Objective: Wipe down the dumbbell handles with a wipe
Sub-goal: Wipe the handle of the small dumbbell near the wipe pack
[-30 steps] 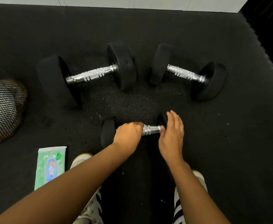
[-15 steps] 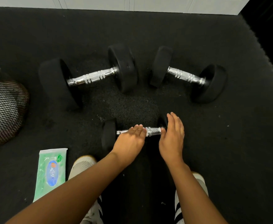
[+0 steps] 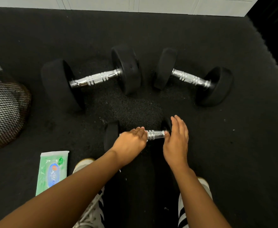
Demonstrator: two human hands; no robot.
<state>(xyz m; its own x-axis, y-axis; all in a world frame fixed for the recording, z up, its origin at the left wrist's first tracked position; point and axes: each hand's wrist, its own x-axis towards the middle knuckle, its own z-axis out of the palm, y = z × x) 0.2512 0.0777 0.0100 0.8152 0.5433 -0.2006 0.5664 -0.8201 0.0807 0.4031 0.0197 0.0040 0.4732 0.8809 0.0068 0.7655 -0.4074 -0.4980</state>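
A small dumbbell [image 3: 157,134] with a chrome handle and black ends lies on the black floor mat just ahead of my feet. My left hand [image 3: 130,145] rests over the left part of its handle with the fingers curved over the bar. A sliver of white wipe [image 3: 147,140] shows under those fingers; the rest of it is hidden. My right hand [image 3: 176,142] stands edge-on with straight fingers against the dumbbell's right end, thumb at the handle. Two bigger dumbbells lie farther away, one at the left [image 3: 95,79] and one at the right [image 3: 191,79].
A green pack of wipes [image 3: 53,171] lies on the mat by my left shoe [image 3: 85,163]. A black mesh bin [image 3: 5,109] stands at the far left. A white wall base [image 3: 135,4] runs along the back, and the mat's edge [image 3: 270,51] falls away at the right.
My left hand has rolled back towards me over the handle, going from a closed fist to fingers laid over the bar. The right hand has stayed at the dumbbell's right end.
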